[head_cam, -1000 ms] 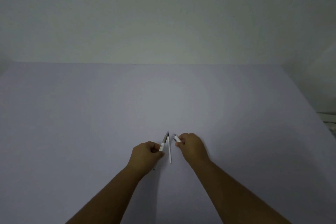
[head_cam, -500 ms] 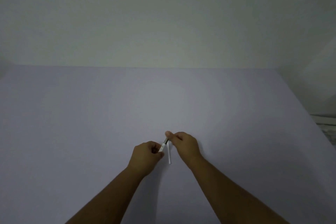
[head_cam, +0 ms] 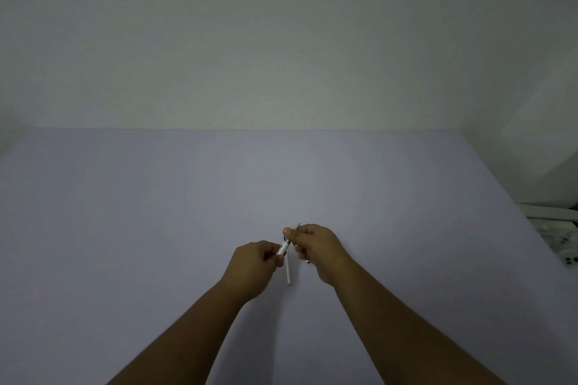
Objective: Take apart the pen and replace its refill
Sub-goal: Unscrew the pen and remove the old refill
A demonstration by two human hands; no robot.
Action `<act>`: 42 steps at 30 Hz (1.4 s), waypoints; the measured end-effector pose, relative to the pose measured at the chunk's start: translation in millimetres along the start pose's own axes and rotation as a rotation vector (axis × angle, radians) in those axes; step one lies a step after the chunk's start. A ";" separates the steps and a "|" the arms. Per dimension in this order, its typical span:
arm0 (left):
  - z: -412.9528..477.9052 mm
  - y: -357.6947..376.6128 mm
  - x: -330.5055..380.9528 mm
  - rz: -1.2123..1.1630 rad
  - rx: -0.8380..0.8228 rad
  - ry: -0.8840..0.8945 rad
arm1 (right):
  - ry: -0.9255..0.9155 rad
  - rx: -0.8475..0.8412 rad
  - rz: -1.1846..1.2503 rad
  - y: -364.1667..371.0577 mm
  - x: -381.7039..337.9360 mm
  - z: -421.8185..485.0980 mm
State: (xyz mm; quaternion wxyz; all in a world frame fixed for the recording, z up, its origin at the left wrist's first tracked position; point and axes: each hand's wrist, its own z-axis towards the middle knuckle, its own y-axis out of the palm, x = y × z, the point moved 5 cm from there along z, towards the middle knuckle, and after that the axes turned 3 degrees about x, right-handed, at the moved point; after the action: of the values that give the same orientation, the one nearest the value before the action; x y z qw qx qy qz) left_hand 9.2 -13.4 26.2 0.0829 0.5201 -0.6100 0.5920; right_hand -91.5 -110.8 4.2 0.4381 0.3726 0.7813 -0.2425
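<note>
Both hands meet over lilac table (head_cam: 156, 228). Left hand (head_cam: 253, 266) grips pen barrel (head_cam: 284, 248); right hand (head_cam: 316, 247) pinches its dark front end. White refill (head_cam: 288, 272) lies on table between hands.

Two bare arms are stretched forward from the bottom of the view, and they come closer together toward the hands. The left hand (head_cam: 253, 267) is curled into a loose fist, with the knuckles turned up and the fingers closed around something thin. The right hand (head_cam: 316, 248) is held a little higher and further forward. Its thumb (head_cam: 288, 232) and fingers are pinched together at the tips. The two hands are kept just beside each other, almost touching.
</note>
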 end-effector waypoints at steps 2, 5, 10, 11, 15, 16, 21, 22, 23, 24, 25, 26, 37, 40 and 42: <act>-2.5 -0.3 1.2 -0.004 0.009 -0.006 | -0.025 -0.011 0.017 -0.3 -2.3 -1.5; -4.2 -2.3 2.8 -0.004 0.028 -0.013 | -0.022 -0.071 0.155 0.7 -4.6 -2.7; -6.2 -0.6 6.1 0.020 0.038 0.007 | 0.024 0.056 0.071 -3.7 2.8 -1.7; -6.4 0.1 6.8 0.029 0.042 0.013 | 0.014 0.044 0.114 -3.7 2.4 -1.5; -6.2 -0.8 8.9 0.041 0.058 0.018 | 0.015 -0.017 0.194 -3.7 0.0 -2.0; -6.0 -1.1 9.8 0.045 0.060 0.024 | 0.031 0.011 0.145 -4.5 1.8 -1.2; -4.8 -1.2 12.7 0.063 0.070 0.030 | 0.019 0.039 0.144 -6.2 0.3 0.6; -4.2 -1.7 12.0 0.061 0.073 0.022 | 0.013 0.009 0.184 -5.1 -2.3 -0.4; -3.9 -2.3 11.9 0.063 0.076 0.020 | 0.009 -0.011 0.208 -4.3 -3.2 -0.3; -3.8 -2.8 12.3 0.070 0.079 0.022 | 0.021 -0.014 0.207 -3.8 -2.6 0.0; -3.8 -3.0 13.2 0.077 0.081 0.028 | 0.035 0.003 0.179 -3.7 -1.5 0.3; -3.7 -3.0 14.0 0.080 0.082 0.033 | 0.044 0.032 0.133 -4.3 -0.4 0.2; -1.0 -1.3 20.1 0.126 0.094 0.032 | 0.031 0.089 0.095 -8.9 -6.4 -0.4; -0.9 -1.0 19.4 0.129 0.100 0.024 | 0.001 0.038 0.200 -8.5 -9.2 0.8; -1.5 -0.7 19.2 0.125 0.103 0.020 | 0.015 0.022 0.251 -8.2 -11.2 -0.8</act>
State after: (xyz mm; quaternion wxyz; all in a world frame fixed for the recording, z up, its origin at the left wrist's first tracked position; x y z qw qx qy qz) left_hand 0.3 -22.3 40.8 0.0250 0.4786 -0.6090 0.6320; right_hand -94.6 -119.4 14.7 0.4551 0.4740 0.7291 -0.1913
